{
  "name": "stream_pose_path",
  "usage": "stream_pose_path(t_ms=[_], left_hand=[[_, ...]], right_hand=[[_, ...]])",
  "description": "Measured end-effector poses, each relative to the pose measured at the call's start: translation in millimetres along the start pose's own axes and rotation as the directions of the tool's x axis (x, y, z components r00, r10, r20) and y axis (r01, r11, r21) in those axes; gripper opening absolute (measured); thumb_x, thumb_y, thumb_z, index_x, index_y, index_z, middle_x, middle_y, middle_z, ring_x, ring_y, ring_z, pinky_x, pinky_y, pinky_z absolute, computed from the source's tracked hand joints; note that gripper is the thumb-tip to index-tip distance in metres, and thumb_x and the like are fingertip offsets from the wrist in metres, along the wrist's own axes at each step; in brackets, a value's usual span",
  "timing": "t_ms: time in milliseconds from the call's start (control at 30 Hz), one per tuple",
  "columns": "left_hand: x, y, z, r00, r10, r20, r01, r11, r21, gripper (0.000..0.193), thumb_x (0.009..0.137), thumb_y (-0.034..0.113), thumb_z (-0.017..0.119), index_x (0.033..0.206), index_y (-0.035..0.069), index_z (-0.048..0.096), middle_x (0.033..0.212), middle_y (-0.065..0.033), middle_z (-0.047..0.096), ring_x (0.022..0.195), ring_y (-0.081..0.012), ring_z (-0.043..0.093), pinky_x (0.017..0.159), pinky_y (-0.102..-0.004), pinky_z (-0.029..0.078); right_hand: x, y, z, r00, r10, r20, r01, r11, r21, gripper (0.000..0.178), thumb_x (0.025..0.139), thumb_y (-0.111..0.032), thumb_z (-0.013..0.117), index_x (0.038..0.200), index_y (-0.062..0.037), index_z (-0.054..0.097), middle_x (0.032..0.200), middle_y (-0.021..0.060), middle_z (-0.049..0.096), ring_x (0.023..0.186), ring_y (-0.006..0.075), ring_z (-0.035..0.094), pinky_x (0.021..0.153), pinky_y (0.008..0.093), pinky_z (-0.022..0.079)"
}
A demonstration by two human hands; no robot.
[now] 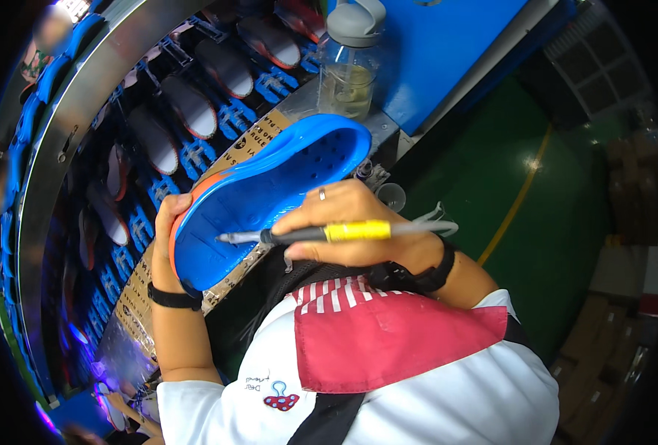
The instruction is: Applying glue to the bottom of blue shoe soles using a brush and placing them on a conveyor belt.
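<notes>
My left hand (167,222) is wrapped round the heel side of a blue clog (232,211), thumb over its rim, and holds it tilted with the inside facing me. An orange sole edge shows along the clog's far side, and its toe has vent holes. My right hand (351,219) grips a pen-shaped tool (321,232) with a metal tip, a dark grip, a yellow band and a pale cord or tube at its rear. The tip is over the clog's inner footbed; whether it touches I cannot tell.
Dark shoe uppers (188,107) stand in rows on blue holders beyond a cardboard-covered ledge (132,315). A lidded clear bottle (347,74) with liquid stands behind the clog's toe. Cardboard boxes (596,348) are stacked at right, past a green floor (462,178).
</notes>
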State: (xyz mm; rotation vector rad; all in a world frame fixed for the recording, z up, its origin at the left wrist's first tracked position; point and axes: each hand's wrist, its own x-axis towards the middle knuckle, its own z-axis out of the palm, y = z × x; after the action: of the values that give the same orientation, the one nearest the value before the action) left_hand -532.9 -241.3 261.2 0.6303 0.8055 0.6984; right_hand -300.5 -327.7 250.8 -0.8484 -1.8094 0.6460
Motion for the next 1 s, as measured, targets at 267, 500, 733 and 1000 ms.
stream_pose_path(t_ms=[267, 500, 733, 1000], left_hand=[[10, -3, -25, 0.964, 0.036, 0.262, 0.001, 0.990, -0.140, 0.056, 0.087, 0.037, 0.044, 0.129, 0.001, 0.052, 0.116, -0.0167, 0.063, 0.102, -0.0291, 0.062, 0.093, -0.0403, 0.049], [24, -4, 9, 0.890, 0.342, 0.303, -0.292, 0.936, -0.198, 0.064, 0.087, 0.043, 0.042, 0.137, 0.002, 0.043, 0.132, -0.0174, 0.053, 0.115, -0.0331, 0.056, 0.100, -0.0440, 0.044], [68, 73, 74, 0.582, 0.663, 0.470, -0.576, 0.745, -0.338, 0.061, 0.091, 0.035, 0.032, 0.134, -0.006, 0.042, 0.130, -0.0233, 0.052, 0.115, -0.0384, 0.055, 0.099, -0.0494, 0.044], [188, 253, 110, 0.849, 0.498, -0.177, -0.500, 0.649, -0.573, 0.069, 0.095, 0.035, 0.040, 0.145, -0.002, 0.010, 0.152, -0.0242, 0.013, 0.141, -0.0421, 0.015, 0.111, -0.0631, 0.013]], right_hand=[[-3, 6, -11, 0.914, 0.182, -0.362, -0.207, 0.978, -0.032, 0.024, 0.075, -0.007, 0.076, 0.096, 0.0005, 0.069, 0.080, 0.0120, 0.068, 0.068, 0.0169, 0.064, 0.062, 0.0274, 0.049], [-11, -11, -23, 0.994, -0.064, -0.085, 0.045, 0.977, -0.210, 0.030, 0.069, -0.008, 0.080, 0.095, -0.0006, 0.069, 0.078, 0.0113, 0.067, 0.066, 0.0247, 0.062, 0.064, 0.0335, 0.049], [-35, -30, -65, 0.942, 0.041, -0.334, -0.114, 0.973, -0.200, 0.031, 0.067, -0.003, 0.079, 0.096, -0.0004, 0.069, 0.078, 0.0116, 0.067, 0.060, 0.0212, 0.060, 0.056, 0.0302, 0.046], [-67, -37, -77, 0.882, 0.141, -0.450, -0.255, 0.945, -0.204, 0.029, 0.070, -0.008, 0.078, 0.097, -0.0026, 0.070, 0.076, 0.0110, 0.067, 0.063, 0.0203, 0.062, 0.058, 0.0283, 0.048]])
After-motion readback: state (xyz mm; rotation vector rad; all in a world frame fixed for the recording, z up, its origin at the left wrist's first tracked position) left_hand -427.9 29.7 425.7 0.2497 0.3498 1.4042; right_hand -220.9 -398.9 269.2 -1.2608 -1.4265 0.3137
